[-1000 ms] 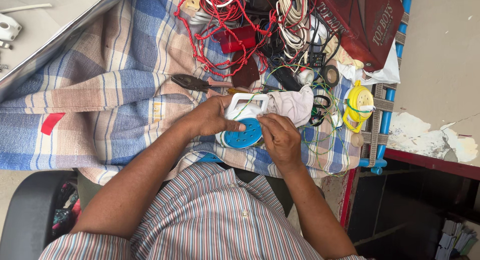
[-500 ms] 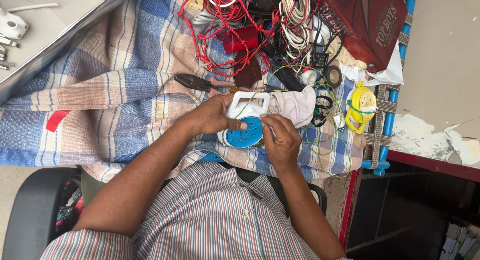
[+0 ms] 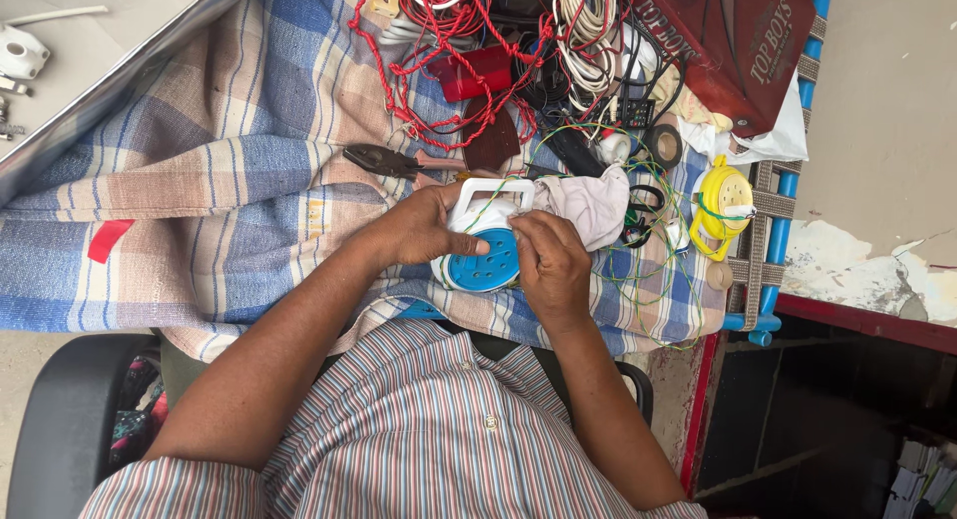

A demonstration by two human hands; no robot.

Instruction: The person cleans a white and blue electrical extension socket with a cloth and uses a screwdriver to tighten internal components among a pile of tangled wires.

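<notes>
A round white cord reel with a blue socket face [image 3: 484, 260] and a white carry handle rests on the checked cloth [image 3: 229, 180] in front of me. My left hand [image 3: 424, 225] grips its left side, thumb on the blue face. My right hand [image 3: 550, 265] covers its right side, fingers curled against the rim. A pale cloth rag [image 3: 595, 202] lies just beyond the right hand.
Pliers [image 3: 389, 162] lie beyond the reel. A tangle of red cord [image 3: 429, 50], white and black wires fills the far side. A yellow cord reel [image 3: 725, 205] sits at right, a dark red bag [image 3: 743, 40] behind it. Thin green wire trails right.
Both hands stay on the blue-faced reel; the fingers of the right hand have shifted slightly over its rim.
</notes>
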